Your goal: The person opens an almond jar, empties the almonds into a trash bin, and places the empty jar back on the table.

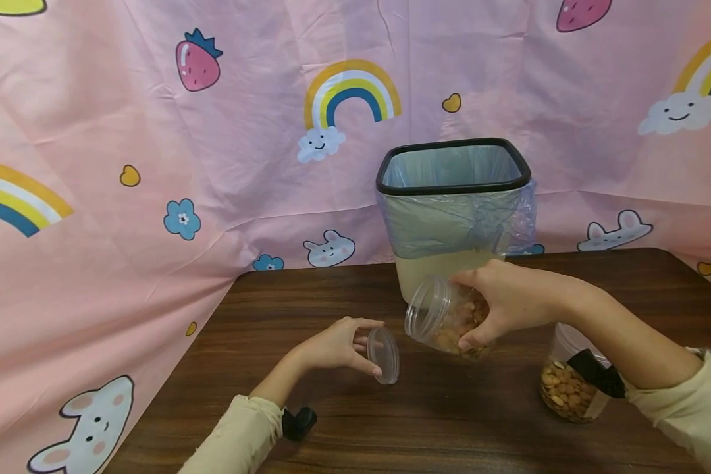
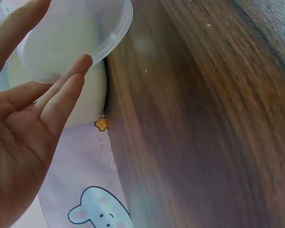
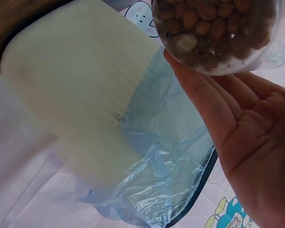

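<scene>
My right hand grips a clear plastic jar partly filled with almonds. The jar is tilted, its uncovered mouth facing left toward my other hand. In the right wrist view, almonds lie against the jar's bottom. My left hand holds a clear round lid by its edge, between thumb and fingers, apart from the jar. The lid stands nearly on edge in the head view. A second clear jar with nuts stands upright beneath my right forearm.
A cream trash bin with a black rim and a bluish plastic liner stands at the back of the dark wooden table. A pink patterned cloth hangs behind it. Black straps circle both wrists.
</scene>
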Motion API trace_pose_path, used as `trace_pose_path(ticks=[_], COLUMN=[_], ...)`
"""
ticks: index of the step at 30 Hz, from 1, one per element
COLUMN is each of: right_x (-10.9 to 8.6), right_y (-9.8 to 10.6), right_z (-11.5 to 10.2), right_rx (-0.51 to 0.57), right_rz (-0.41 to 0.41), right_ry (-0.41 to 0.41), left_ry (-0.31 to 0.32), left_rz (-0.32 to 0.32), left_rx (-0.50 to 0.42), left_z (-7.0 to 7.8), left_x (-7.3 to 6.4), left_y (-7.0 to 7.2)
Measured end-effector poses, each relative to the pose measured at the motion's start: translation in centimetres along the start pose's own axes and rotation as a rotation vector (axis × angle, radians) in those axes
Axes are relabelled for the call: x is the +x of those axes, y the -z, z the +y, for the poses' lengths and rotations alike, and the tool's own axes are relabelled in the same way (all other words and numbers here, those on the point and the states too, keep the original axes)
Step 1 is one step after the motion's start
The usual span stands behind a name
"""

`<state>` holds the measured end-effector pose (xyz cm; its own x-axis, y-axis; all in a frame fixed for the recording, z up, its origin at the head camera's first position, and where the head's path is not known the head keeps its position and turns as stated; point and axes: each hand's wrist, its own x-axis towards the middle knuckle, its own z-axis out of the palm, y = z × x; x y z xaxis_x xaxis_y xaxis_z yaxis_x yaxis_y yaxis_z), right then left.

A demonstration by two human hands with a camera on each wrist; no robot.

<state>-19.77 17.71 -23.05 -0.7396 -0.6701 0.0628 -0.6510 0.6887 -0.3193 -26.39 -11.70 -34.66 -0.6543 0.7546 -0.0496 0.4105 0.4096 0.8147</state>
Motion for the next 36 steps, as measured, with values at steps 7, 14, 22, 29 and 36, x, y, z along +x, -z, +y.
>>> trace_pose_path(ticks=[7,14,22,29,36], right_x=[-0.3,-0.6,-0.8,-1.1,-1.4], right_y=[0.2,0.3,0.5,0.6,0.9], right_z=[-0.2,-0.2,-0.2,-0.3,-0.4], right_rx=[-0.017,-0.018,-0.041,-0.036,-0.035], right_rz=[-0.009,-0.012,0.0,0.003,-0.004], right_ry=[-0.032,-0.037,-0.029,-0.035,-0.053], left_ry=[0.008,0.062,0.083,0.064,0.071], left_rz=[-0.007,0.004,-0.021,-0.033,-0.026], left_rx=[-0.041,0.173,0.382,0.443,0.505], left_z=[-1.0,-1.8,-2.2,-2.4,-2.1], left_x=[-0.3,-1.1,-1.6,-1.7,-1.7], left_y=[0.3,0.8,0.6,0.0,-0.2])
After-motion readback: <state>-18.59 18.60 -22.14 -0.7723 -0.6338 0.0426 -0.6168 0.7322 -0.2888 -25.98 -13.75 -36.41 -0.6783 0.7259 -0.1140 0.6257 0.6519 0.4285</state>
